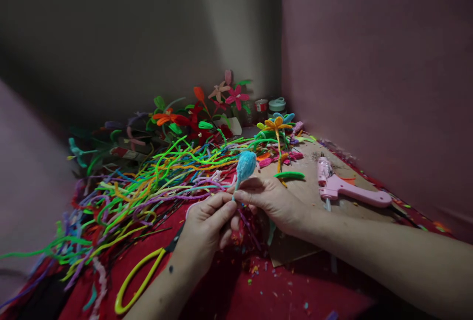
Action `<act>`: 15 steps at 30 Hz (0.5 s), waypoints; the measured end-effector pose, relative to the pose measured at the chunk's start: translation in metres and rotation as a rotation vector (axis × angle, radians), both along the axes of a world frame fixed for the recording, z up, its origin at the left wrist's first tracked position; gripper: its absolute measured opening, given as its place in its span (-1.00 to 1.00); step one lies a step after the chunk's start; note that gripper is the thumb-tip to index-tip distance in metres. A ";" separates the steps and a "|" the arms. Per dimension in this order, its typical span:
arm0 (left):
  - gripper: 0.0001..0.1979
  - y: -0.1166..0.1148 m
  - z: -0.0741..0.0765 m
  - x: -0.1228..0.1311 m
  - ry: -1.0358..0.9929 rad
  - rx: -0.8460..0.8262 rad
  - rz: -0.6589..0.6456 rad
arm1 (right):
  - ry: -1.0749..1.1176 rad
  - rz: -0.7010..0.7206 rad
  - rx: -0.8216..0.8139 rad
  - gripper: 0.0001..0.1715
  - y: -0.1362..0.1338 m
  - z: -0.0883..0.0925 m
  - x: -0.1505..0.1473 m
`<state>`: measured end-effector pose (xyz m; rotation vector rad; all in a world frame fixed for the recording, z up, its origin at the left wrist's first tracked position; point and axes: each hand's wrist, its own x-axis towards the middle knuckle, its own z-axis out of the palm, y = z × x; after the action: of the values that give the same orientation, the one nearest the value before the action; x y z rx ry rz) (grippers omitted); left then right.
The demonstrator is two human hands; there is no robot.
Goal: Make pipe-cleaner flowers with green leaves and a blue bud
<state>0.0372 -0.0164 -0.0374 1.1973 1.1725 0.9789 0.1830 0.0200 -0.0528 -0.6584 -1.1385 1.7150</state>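
A light blue pipe-cleaner flower bud (246, 164) stands upright on its thin stem between my two hands. My left hand (212, 219) pinches the stem low down, its fingers curled. Just above, my right hand (271, 199) grips the same stem between thumb and forefinger, under the bud. The lower end of the stem is hidden by my fingers. Partly beneath my left wrist lie scissors with yellow handles (138, 280). To the right of my hands, a pink hot glue gun (340, 187) rests on a cardboard sheet (295, 251).
Loose pipe cleaners (158, 172) in many colours heap up on the left. Finished pipe-cleaner flowers (236, 97) stand at the back, near a lidded jar (277, 105). A yellow flower (275, 125) lies past my right hand. Coloured scraps dot the red cloth (273, 290). Walls close in behind and at right.
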 end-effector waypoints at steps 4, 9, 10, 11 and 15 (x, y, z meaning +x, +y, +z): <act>-0.82 0.002 0.003 0.000 -0.131 -0.065 -0.043 | 0.030 0.078 -0.007 -0.73 0.001 0.001 0.001; -0.83 0.002 0.005 -0.003 -0.239 -0.127 -0.068 | 0.042 0.152 0.083 -0.84 0.003 0.003 0.004; -0.83 0.002 0.005 -0.003 -0.247 -0.131 -0.073 | 0.033 0.151 0.089 -0.85 0.003 0.003 0.004; -0.82 0.002 0.005 -0.003 -0.255 -0.136 -0.076 | 0.020 0.148 0.089 -0.84 0.003 0.004 0.005; -0.82 0.004 0.002 -0.003 -0.282 -0.160 -0.095 | -0.028 0.122 0.049 -0.82 0.003 0.003 0.006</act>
<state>0.0346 -0.0121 -0.0352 0.9448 0.9435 0.9297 0.1891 0.0231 -0.0501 -0.5951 -1.2589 1.7793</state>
